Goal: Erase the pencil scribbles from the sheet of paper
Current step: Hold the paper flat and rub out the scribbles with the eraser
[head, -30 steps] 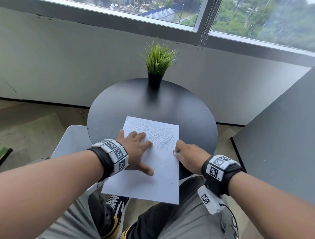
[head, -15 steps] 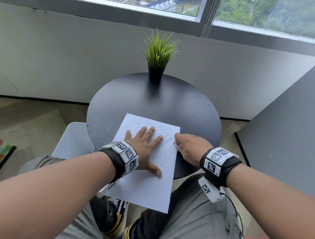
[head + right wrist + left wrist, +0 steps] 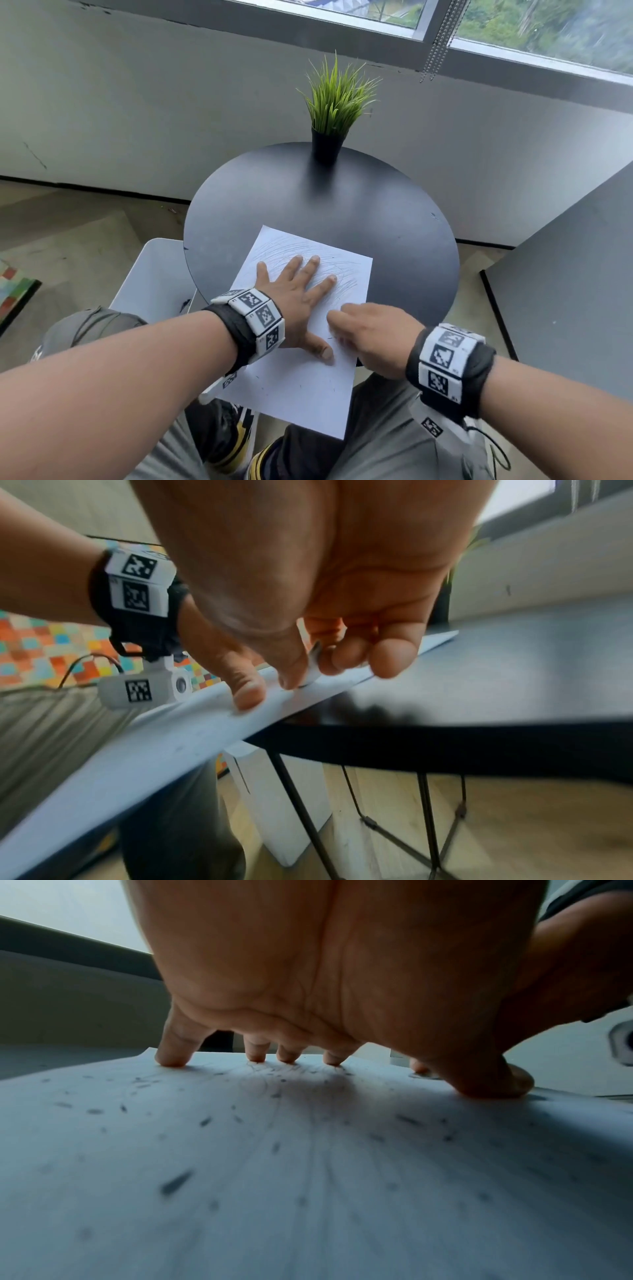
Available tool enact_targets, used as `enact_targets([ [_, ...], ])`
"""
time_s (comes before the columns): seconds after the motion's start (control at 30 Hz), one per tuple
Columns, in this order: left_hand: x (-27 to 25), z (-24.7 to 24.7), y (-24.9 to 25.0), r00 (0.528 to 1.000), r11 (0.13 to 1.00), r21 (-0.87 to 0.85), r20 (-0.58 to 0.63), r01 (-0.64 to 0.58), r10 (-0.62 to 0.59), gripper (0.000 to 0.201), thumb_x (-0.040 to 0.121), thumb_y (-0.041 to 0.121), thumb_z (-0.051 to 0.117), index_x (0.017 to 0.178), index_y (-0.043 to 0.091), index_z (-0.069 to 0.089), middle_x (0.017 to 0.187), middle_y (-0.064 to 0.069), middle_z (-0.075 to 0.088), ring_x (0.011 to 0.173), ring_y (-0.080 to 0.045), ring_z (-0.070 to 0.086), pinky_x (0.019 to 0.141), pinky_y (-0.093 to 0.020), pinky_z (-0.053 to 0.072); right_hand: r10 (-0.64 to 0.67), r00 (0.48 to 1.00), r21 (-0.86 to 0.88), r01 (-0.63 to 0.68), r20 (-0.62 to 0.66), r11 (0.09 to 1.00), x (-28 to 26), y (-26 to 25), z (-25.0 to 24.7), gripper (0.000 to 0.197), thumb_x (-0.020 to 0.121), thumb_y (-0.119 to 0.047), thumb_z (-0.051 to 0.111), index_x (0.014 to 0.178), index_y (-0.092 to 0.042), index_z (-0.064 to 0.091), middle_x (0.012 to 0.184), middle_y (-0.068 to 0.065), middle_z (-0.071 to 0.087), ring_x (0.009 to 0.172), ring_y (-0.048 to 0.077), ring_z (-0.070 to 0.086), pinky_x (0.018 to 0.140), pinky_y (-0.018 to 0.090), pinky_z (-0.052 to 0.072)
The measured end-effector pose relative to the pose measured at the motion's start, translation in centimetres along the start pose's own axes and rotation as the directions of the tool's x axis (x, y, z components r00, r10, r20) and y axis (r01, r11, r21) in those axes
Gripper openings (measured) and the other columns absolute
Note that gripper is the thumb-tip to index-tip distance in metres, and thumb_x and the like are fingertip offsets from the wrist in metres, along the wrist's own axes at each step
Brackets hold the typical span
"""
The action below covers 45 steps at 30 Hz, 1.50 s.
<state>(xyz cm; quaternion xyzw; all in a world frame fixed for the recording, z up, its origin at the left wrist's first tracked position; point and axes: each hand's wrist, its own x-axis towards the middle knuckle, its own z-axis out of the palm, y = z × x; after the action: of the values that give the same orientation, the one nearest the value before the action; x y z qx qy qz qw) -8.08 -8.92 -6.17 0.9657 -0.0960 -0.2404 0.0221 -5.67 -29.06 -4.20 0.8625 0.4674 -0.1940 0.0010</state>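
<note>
A white sheet of paper (image 3: 301, 387) lies on the round black table (image 3: 394, 240), its near half hanging over the table's front edge. Faint pencil scribbles (image 3: 346, 277) cover its far half. My left hand (image 3: 298, 294) presses flat on the sheet with fingers spread; the fingertips (image 3: 171, 1061) touch the paper (image 3: 308, 1177), which carries dark eraser crumbs. My right hand (image 3: 370, 332) is over the sheet's right edge and pinches a small white eraser (image 3: 313, 673) between thumb and fingers, its end on the paper (image 3: 171, 739).
A potted grass plant (image 3: 334, 113) stands at the table's far edge. A white seat (image 3: 154, 277) is at the left, a grey panel (image 3: 565, 301) at the right. My knees are under the overhanging paper. The table's thin black legs (image 3: 428, 818) show below.
The sheet has turned and slid toward the table's middle under my left hand. My right hand moved from the paper's right edge inward and nearer, close to the left thumb.
</note>
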Motion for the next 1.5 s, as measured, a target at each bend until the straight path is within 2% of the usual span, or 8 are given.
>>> enact_targets([
  [0.17, 0.0, 0.0, 0.0, 1.000, 1.000, 0.012, -0.005, 0.004, -0.004, 0.134, 0.054, 0.102, 0.046, 0.155, 0.040, -0.019, 0.164, 0.002, -0.029, 0.152, -0.027, -0.021, 0.111, -0.075, 0.005, 0.190, 0.973, 0.004, -0.192, -0.134, 0.981, 0.9, 4.3, -1.6, 0.013, 0.100, -0.038, 0.031, 0.092, -0.028, 0.032, 0.092, -0.003, 0.052, 0.086, 0.027, 0.057, 0.075, 0.043, 0.050],
  [0.3, 0.1, 0.1, 0.0, 1.000, 1.000, -0.003, -0.004, 0.005, -0.005, 0.136, 0.052, 0.103, 0.046, 0.155, 0.040, -0.018, 0.164, 0.002, -0.029, 0.152, -0.027, -0.022, 0.111, -0.076, 0.004, -0.081, 0.997, -0.019, 0.081, -0.011, 0.997, 0.0, -0.2, 0.2, 0.009, 0.093, -0.030, 0.035, 0.101, -0.030, 0.036, 0.095, -0.005, 0.049, 0.087, 0.024, 0.054, 0.070, 0.041, 0.048],
  [0.47, 0.2, 0.2, 0.0, 1.000, 1.000, 0.000, -0.015, 0.009, -0.009, 0.135, 0.053, 0.103, 0.046, 0.155, 0.041, -0.018, 0.164, 0.003, -0.028, 0.152, -0.027, -0.021, 0.111, -0.075, 0.004, 0.223, 0.962, 0.058, -0.216, -0.159, 0.975, 1.3, 4.1, -1.3, 0.013, 0.098, -0.040, 0.037, 0.098, -0.027, 0.038, 0.096, -0.005, 0.055, 0.092, 0.027, 0.059, 0.079, 0.041, 0.050],
  [0.6, 0.1, 0.3, -0.1, 1.000, 1.000, -0.012, -0.020, 0.003, -0.004, 0.135, 0.053, 0.102, 0.045, 0.155, 0.040, -0.018, 0.164, 0.002, -0.029, 0.152, -0.027, -0.022, 0.110, -0.076, 0.004, -0.056, 0.998, 0.034, 0.056, -0.004, 0.998, 0.5, -0.8, -0.4, 0.021, 0.089, -0.041, 0.035, 0.103, -0.028, 0.044, 0.098, -0.006, 0.053, 0.088, 0.021, 0.055, 0.071, 0.037, 0.045],
  [0.77, 0.2, 0.3, 0.3, 0.999, 0.999, -0.020, -0.029, 0.030, -0.031, 0.136, 0.052, 0.103, 0.045, 0.155, 0.040, -0.017, 0.164, 0.002, -0.028, 0.152, -0.028, -0.020, 0.110, -0.076, 0.005, 0.274, 0.952, 0.064, -0.267, -0.136, 0.962, 2.0, 3.5, -2.2, 0.016, 0.099, -0.040, 0.037, 0.099, -0.025, 0.040, 0.099, -0.003, 0.057, 0.094, 0.027, 0.059, 0.080, 0.040, 0.050],
  [0.9, 0.2, 0.4, 0.3, 0.999, 0.999, -0.039, -0.024, 0.027, -0.028, 0.137, 0.052, 0.102, 0.047, 0.155, 0.039, -0.017, 0.164, 0.001, -0.029, 0.152, -0.028, -0.022, 0.109, -0.077, 0.004, 0.001, 1.000, 0.104, -0.002, 0.011, 0.995, 1.1, -0.9, -1.1, 0.009, 0.090, -0.037, 0.044, 0.095, -0.031, 0.039, 0.098, -0.007, 0.054, 0.088, 0.022, 0.055, 0.076, 0.037, 0.048],
  [1.07, 0.2, 0.3, 0.4, 0.999, 0.999, -0.033, -0.018, 0.037, -0.037, 0.137, 0.051, 0.103, 0.045, 0.155, 0.040, -0.017, 0.164, 0.002, -0.029, 0.152, -0.028, -0.021, 0.110, -0.077, 0.003, 0.319, 0.938, 0.092, -0.309, -0.135, 0.947, 2.3, 3.7, -2.3, 0.012, 0.099, -0.036, 0.041, 0.101, -0.024, 0.041, 0.101, 0.000, 0.059, 0.094, 0.028, 0.059, 0.078, 0.037, 0.047],
  [1.5, 0.2, 0.3, 0.3, 0.999, 0.999, -0.043, -0.016, 0.027, -0.027, 0.138, 0.050, 0.104, 0.043, 0.155, 0.039, -0.018, 0.164, 0.001, -0.029, 0.152, -0.028, -0.022, 0.108, -0.078, 0.003, 0.023, 0.999, 0.052, -0.020, -0.040, 0.998, 1.2, -0.4, -0.7, 0.011, 0.094, -0.032, 0.048, 0.104, -0.027, 0.044, 0.096, -0.007, 0.052, 0.082, 0.023, 0.052, 0.071, 0.035, 0.044],
])
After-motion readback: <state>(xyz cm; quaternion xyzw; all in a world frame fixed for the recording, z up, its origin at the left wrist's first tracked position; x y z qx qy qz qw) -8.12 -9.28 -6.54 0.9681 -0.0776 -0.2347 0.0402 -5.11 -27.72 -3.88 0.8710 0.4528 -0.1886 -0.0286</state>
